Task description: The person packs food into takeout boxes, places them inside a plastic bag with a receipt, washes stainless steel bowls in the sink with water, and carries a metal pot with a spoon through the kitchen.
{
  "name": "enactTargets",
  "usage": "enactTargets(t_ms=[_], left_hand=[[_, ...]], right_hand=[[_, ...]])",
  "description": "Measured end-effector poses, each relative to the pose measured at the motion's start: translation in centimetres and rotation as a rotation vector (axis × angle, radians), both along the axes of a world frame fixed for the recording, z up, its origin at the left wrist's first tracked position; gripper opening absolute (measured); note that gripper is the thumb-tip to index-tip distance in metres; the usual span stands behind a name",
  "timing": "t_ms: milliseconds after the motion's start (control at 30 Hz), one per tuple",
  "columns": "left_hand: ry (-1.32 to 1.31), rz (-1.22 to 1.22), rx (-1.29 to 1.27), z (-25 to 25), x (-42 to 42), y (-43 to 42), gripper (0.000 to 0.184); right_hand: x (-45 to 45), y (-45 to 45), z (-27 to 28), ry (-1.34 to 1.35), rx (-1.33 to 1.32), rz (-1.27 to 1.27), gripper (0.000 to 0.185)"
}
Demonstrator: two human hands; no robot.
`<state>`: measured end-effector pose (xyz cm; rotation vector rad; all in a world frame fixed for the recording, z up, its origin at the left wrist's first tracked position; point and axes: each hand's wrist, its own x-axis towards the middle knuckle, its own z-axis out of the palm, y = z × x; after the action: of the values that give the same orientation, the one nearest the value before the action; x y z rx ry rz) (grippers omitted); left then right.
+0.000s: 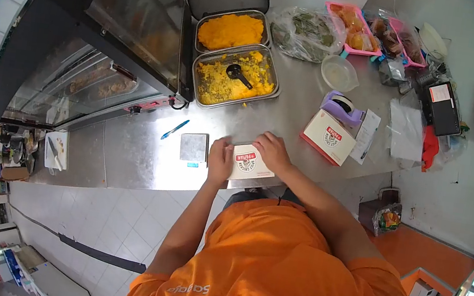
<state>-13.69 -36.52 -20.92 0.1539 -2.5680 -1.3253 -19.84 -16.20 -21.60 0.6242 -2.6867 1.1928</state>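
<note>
A white printed cardboard food box [252,164] lies at the front edge of the steel counter, directly in front of me. My left hand [220,161] is closed at the box's left side, fingers curled against its edge. At the far right corner, my right hand [272,152] has its fingers bent over the lid. To the left of my left hand sits a small square digital scale [193,147]. Beyond the scale lies a blue pen [175,129]. The undersides of both hands' fingertips are hidden.
Steel trays of yellow rice [230,30] stand at the back, with a black scoop [238,75] in the nearer one. Right are stacked boxes [329,136], a purple tape dispenser [342,108] and a plastic bowl [339,73]. A display warmer [103,60] borders the left.
</note>
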Motion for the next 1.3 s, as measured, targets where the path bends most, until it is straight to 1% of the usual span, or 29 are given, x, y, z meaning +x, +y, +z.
enactTargets(t_ms=[33, 67, 133, 233, 267, 300, 333, 367, 400, 433, 533, 567, 667, 767, 867, 900, 1000, 1033, 1100, 1133, 1167, 1233, 1300], left_hand=[[0.003, -0.030, 0.024, -0.7, 0.1, -0.4, 0.015], [0.009, -0.062, 0.048, -1.4, 0.1, -0.7, 0.016], [0.009, -0.094, 0.117, -1.8, -0.4, -0.8, 0.018], [-0.026, -0.104, 0.118, -2.4, -0.4, -1.2, 0.018], [-0.025, -0.108, 0.097, -2.7, -0.4, -1.3, 0.018], [-0.017, -0.072, 0.133, -2.6, 0.0, -1.0, 0.019], [0.001, -0.043, 0.193, -2.4, 0.2, -0.6, 0.020], [-0.036, -0.033, 0.206, -1.6, 0.4, -0.2, 0.021], [-0.073, -0.023, 0.212, -0.3, 0.7, 0.4, 0.022], [-0.131, -0.025, 0.279, 1.1, 0.9, 1.4, 0.024], [-0.256, -0.064, 0.427, 2.6, 0.5, 4.9, 0.025], [-0.289, -0.056, 0.488, 3.2, 0.5, 6.7, 0.025], [-0.327, -0.072, 0.524, 4.1, -0.1, 11.7, 0.027], [-0.303, -0.075, 0.503, 3.8, -0.7, 16.1, 0.027], [-0.379, -0.028, 0.564, 5.8, -1.5, 20.7, 0.026], [-0.383, -0.042, 0.556, 5.9, -1.8, 21.8, 0.026], [-0.405, -0.076, 0.513, 6.5, -2.5, 23.9, 0.026], [-0.409, -0.096, 0.491, 6.9, -3.1, 24.6, 0.026], [-0.418, -0.153, 0.452, 7.3, -4.4, 25.4, 0.025], [-0.394, -0.201, 0.385, 8.2, -5.3, 25.9, 0.024], [-0.360, -0.248, 0.321, 8.9, -6.4, 26.6, 0.023], [-0.318, -0.369, 0.194, 10.2, -7.8, 27.9, 0.020], [-0.277, -0.535, 0.036, 11.7, -10.4, 29.7, 0.015]], right_hand=[[-0.3, 0.2, -0.6, -0.138, -0.073, 0.080, 0.015], [-0.2, 0.3, -1.1, -0.135, -0.001, 0.107, 0.016], [-0.6, 0.5, 0.6, -0.121, 0.150, 0.138, 0.018], [-1.6, 3.2, 4.6, 0.036, 0.091, 0.139, 0.015], [-2.7, 5.4, 5.0, 0.089, 0.024, -0.028, 0.013], [-4.4, 8.6, 5.5, 0.142, -0.044, -0.186, 0.011], [-5.8, 12.3, 6.6, 0.072, -0.193, -0.449, 0.012], [-8.5, 17.1, 6.8, 0.078, -0.043, -0.617, 0.013], [-9.7, 21.2, 6.6, 0.069, 0.174, -0.646, 0.016], [-10.8, 24.3, 6.5, 0.061, 0.385, -0.673, 0.018], [-14.8, 30.1, 6.7, -0.749, 0.228, -0.220, 0.028], [-15.7, 31.2, 6.3, -0.942, 0.065, -0.211, 0.029], [-17.0, 33.0, 8.2, -1.159, -0.128, -0.160, 0.022], [-14.9, 37.2, 5.6, -1.097, -0.599, -0.052, 0.018], [-12.4, 39.9, 0.8, -0.732, -0.666, 0.127, 0.018], [-12.6, 40.0, 0.4, -0.601, -0.435, 0.101, 0.017], [-12.5, 40.5, 0.0, -0.380, -0.044, 0.057, 0.021], [-12.8, 41.0, -0.5, -0.158, 0.050, 0.076, 0.015], [-12.2, 42.4, -1.0, -0.203, 0.197, 0.032, 0.013], [-12.3, 42.6, 0.0, -0.218, 0.270, 0.003, 0.011], [-13.0, 42.5, 0.9, -0.208, 0.133, 0.136, 0.012], [-11.1, 39.9, 6.7, -0.238, -0.146, 0.408, 0.014], [-9.5, 36.7, 12.9, -0.270, -0.067, 0.668, 0.023]])
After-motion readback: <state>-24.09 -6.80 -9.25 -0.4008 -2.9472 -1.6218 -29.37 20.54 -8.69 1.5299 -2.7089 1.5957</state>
